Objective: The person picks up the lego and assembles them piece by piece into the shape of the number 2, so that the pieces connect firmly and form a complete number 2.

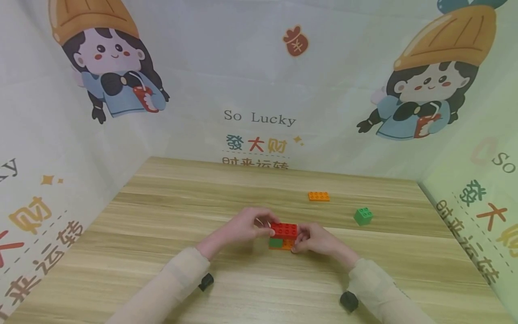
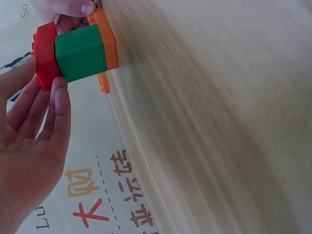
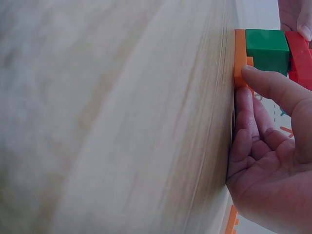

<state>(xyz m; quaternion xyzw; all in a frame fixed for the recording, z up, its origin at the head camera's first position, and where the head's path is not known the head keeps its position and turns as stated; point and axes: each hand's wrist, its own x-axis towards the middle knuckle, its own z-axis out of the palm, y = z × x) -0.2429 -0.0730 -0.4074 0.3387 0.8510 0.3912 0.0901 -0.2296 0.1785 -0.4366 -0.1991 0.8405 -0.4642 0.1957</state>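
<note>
A red toy building brick [image 1: 285, 230] sits over a green block [image 2: 80, 52] on an orange base plate [image 3: 241, 58]. My left hand [image 1: 248, 225] pinches the red brick between thumb and fingers at its left end. Slightly tilted, the red brick shows a narrow gap against the green block in the right wrist view. With thumb above and fingers below, my right hand [image 1: 317, 238] grips the right end of the orange plate, low at the tabletop. The green block stands on the plate's left half; studs show on the right half.
Farther back on the wooden table [image 1: 182, 193] lies another orange plate [image 1: 319, 196]. A green studded block [image 1: 363, 216] stands to the right of it. Printed cloth [image 1: 259, 81] walls enclose the table at the back and both sides.
</note>
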